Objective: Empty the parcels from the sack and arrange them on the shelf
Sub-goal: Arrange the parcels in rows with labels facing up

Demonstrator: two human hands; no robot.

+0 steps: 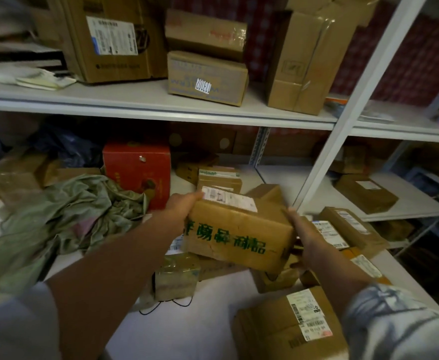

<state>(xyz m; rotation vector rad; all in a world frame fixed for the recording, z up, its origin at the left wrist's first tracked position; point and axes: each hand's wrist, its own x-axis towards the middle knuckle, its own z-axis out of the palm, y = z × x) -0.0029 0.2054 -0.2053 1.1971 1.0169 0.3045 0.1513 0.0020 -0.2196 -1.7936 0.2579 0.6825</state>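
Two hands on one carton: the left hand [179, 211] presses the box's left end, the right hand [304, 237] cups the right end with fingers tucked under the lower corner, and between them sits a taped cardboard box with green printed characters [239, 235], shipping label on top. It hangs tilted above a heap of smaller parcels [348, 229] on the lower shelf [187, 320], toward that shelf's right side, just left of the white upright post [343, 120].

The box looks stiff and holds its shape, walls flat, no sagging under the grip. The glossy tape could be slick, so palms flat on opposite ends with fingers beneath seems the sound hold. Weight I judge moderate; both hands are committed to it.

The green sack [65, 216] lies crumpled and slack at the shelf's left side, beside a red box [138, 172]. Above, the upper shelf [135, 100] already carries larger cartons [114, 42].
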